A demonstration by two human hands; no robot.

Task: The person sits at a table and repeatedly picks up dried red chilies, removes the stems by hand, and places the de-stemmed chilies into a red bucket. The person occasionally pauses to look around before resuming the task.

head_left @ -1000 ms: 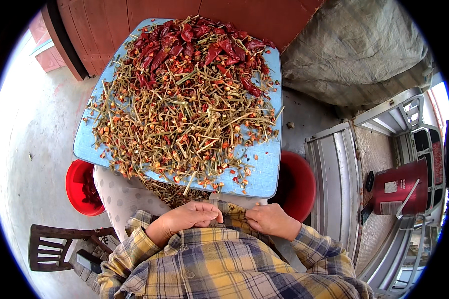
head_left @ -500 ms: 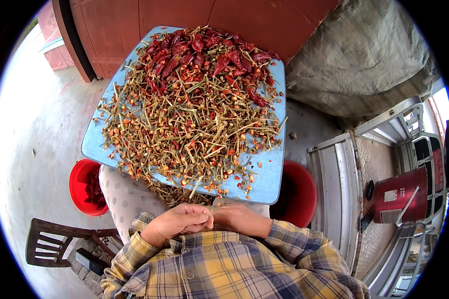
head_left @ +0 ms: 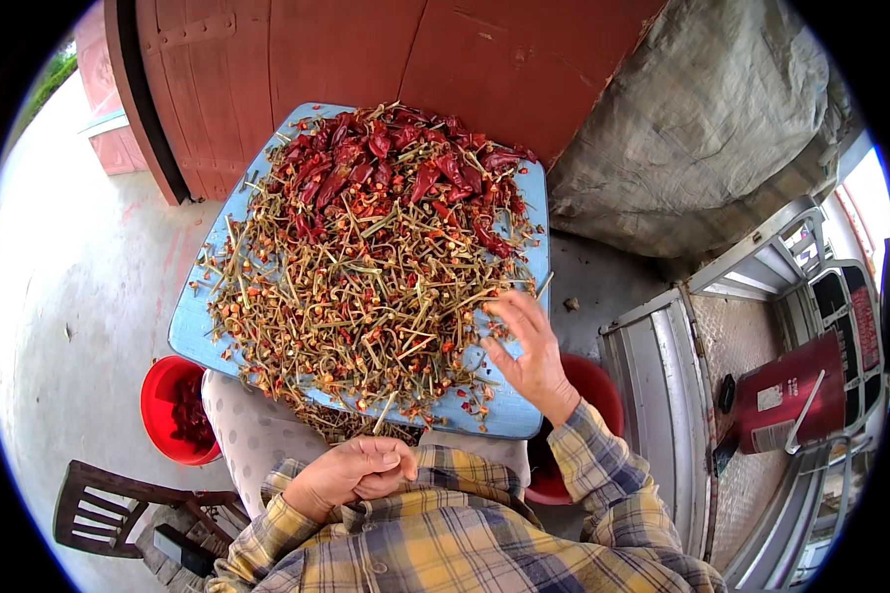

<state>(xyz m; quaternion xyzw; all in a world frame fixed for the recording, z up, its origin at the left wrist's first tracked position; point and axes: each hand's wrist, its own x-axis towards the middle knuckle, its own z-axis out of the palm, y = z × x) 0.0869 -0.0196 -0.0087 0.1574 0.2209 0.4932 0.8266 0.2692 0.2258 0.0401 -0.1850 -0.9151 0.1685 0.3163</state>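
Note:
On a small blue table (head_left: 196, 331) lies a wide heap of dried chili stems (head_left: 356, 287), mixed with orange-red bits. Dark red dried chili pods (head_left: 386, 148) cover its far side. My right hand (head_left: 536, 358) reaches over the table's right edge beside the heap, fingers apart, with nothing seen in it. Close to my body, in front of my shirt, my left hand (head_left: 351, 474) is curled with thumb against fingers; whatever it may hold is hidden. More stems (head_left: 351, 423) lie in my lap, below the table's near edge.
A red bucket (head_left: 156, 410) with dark red pods stands left of my legs. Another red bucket (head_left: 603, 390) is partly under my right arm. A wooden chair (head_left: 89, 504) is at lower left. At right stand a metal cart (head_left: 653, 346), holding a dark red bucket (head_left: 791, 390), and a grey-covered bulk (head_left: 692, 128).
My right hand has left my left hand, moved forward and right to the heap's edge, and its fingers have spread. My left hand stays curled near my body. The view has tilted up slightly.

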